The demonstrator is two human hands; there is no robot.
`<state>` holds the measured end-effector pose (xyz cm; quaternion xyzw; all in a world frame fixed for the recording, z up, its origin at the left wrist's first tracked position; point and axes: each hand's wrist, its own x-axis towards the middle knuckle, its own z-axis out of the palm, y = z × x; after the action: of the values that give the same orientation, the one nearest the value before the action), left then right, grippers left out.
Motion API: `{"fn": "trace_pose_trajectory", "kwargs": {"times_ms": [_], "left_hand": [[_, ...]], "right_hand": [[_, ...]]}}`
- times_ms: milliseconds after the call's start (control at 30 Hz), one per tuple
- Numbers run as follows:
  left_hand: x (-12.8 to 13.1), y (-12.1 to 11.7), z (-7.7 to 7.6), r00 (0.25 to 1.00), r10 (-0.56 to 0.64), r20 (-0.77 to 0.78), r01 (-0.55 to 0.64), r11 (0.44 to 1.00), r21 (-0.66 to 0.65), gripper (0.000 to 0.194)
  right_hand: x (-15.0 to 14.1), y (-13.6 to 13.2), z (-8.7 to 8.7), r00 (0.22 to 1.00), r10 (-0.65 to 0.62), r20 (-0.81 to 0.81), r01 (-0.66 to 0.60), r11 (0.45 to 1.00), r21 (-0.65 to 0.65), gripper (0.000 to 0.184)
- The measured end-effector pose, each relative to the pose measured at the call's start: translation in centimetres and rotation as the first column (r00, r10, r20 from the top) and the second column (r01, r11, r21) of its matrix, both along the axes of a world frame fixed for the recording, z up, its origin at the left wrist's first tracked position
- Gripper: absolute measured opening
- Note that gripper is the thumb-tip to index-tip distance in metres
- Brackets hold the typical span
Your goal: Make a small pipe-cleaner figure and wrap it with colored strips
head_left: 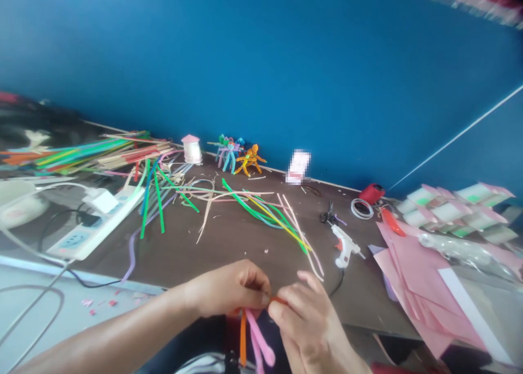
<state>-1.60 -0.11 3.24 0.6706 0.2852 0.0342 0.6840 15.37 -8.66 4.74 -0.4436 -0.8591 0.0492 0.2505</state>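
My left hand (229,289) is closed in a pinch at the table's front edge. Below its fingers hang pink pipe cleaners (258,336), one with a rounded end, and an orange pipe cleaner (243,338). My right hand (306,314) sits beside it, thumb and index finger pinching a short orange length that runs between the two hands. Its little finger sticks out. The fingers hide where the pieces join. Ahead on the dark table (229,238) lie loose green, yellow and pink pipe cleaners (273,213).
Finished pipe-cleaner figures (250,160) stand by the wall beside a small white cup-like piece (192,149). Left are bundled pipe cleaners (90,151) and a power strip (87,230). Right are scissors (327,215), a glue gun (345,246) with its cord, and pink sheets (425,287).
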Motion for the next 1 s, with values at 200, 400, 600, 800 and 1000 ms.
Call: {"fn": "trace_pose_trajectory", "kwargs": {"times_ms": [200, 400, 600, 800, 1000], "left_hand": [[0.2, -1.8, 1.3, 0.996, 0.083, -0.011, -0.058, 0.775, 0.629, 0.016], [0.6, -2.1, 1.2, 0.993, 0.064, -0.104, 0.039, 0.635, 0.771, 0.018], [0.6, -1.9, 0.8, 0.974, 0.074, -0.216, 0.121, 0.637, 0.762, 0.016], [0.7, -2.0, 0.4, 0.957, 0.101, -0.271, 0.148, 0.633, 0.759, 0.018], [0.5, -1.3, 0.4, 0.968, 0.035, -0.249, 0.139, 0.75, 0.646, 0.019]], "right_hand": [[0.9, -0.3, -0.9, 0.91, -0.314, -0.272, 0.218, 0.918, -0.332, 0.012], [0.4, 0.1, -1.0, 0.938, -0.3, -0.174, 0.237, 0.921, -0.31, 0.011], [-0.5, 0.4, -1.4, 0.964, -0.26, -0.057, 0.254, 0.962, -0.097, 0.013], [-1.0, 0.4, -1.8, 0.962, -0.268, 0.057, 0.269, 0.963, -0.013, 0.016], [-1.2, 0.2, -2.5, 0.955, -0.217, 0.204, 0.209, 0.976, 0.059, 0.021]]}}
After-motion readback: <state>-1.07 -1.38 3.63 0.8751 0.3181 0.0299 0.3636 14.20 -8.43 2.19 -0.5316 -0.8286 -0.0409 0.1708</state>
